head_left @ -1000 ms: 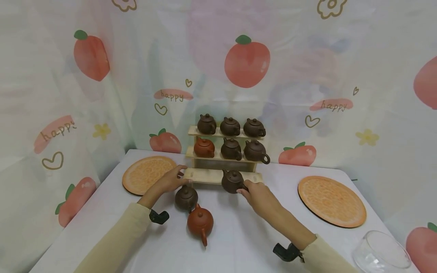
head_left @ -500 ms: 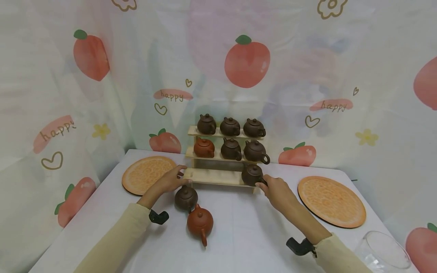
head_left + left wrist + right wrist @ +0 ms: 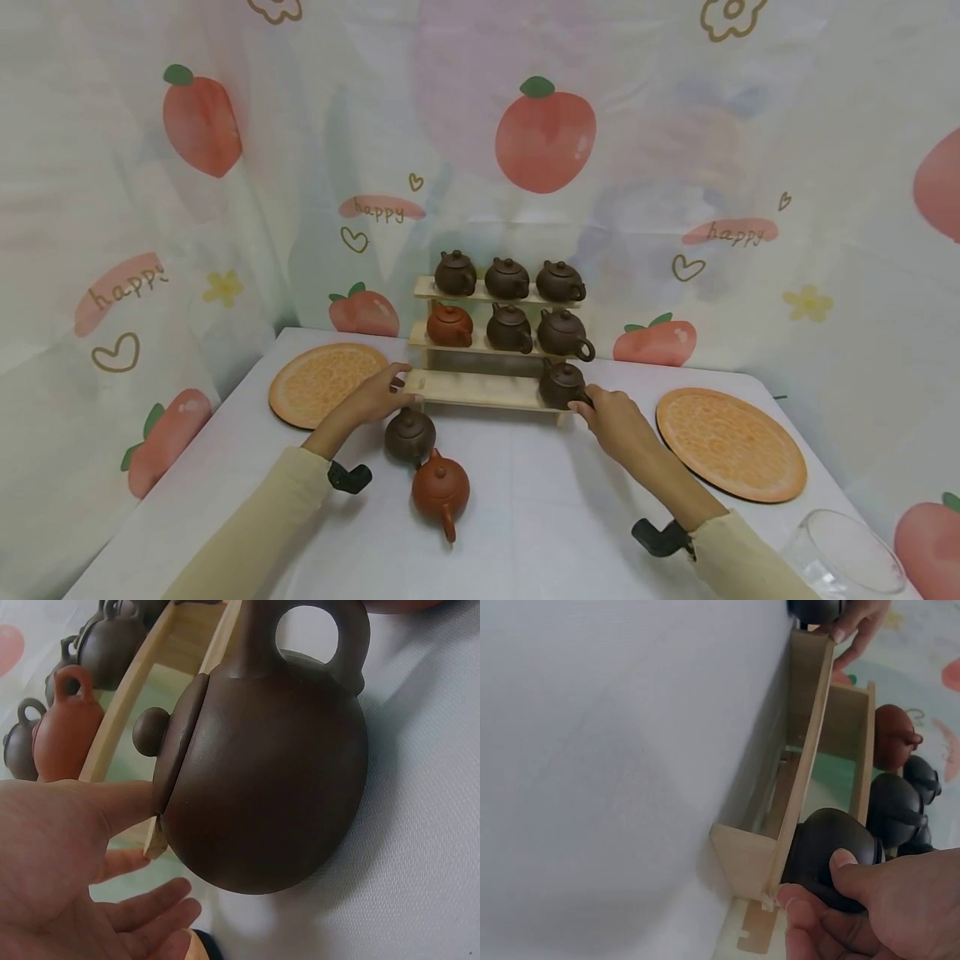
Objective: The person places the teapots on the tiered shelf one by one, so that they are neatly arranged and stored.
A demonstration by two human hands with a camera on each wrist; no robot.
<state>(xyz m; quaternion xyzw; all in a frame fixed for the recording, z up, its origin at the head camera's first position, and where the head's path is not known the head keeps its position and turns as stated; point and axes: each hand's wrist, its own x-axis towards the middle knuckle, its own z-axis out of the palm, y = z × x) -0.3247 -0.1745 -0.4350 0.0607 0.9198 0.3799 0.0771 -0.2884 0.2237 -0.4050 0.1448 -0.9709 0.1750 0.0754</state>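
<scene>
My right hand point(image 3: 618, 425) pinches the handle of a dark brown teapot point(image 3: 561, 385), which sits at the right end of the lowest step of a wooden display rack point(image 3: 472, 388). In the right wrist view, thumb and fingers close around that handle. At the step's left end, my left hand point(image 3: 375, 396) holds the board's end between thumb and index finger, its other fingers loose. Just below it on the table stands another dark teapot point(image 3: 410, 437), large in the left wrist view. A reddish-brown teapot point(image 3: 440, 490) stands in front of that one, handle toward me.
On the top step are three dark teapots point(image 3: 507, 279). The middle step carries an orange-brown teapot point(image 3: 449, 325) and two dark ones point(image 3: 508, 328). Round orange mats lie at left point(image 3: 322, 383) and right point(image 3: 731, 444). A clear glass bowl point(image 3: 843, 554) stands at the near right.
My right hand has moved the dark teapot rightward, from the middle of the lowest step to its right end. My left hand has stayed at the rack's left end.
</scene>
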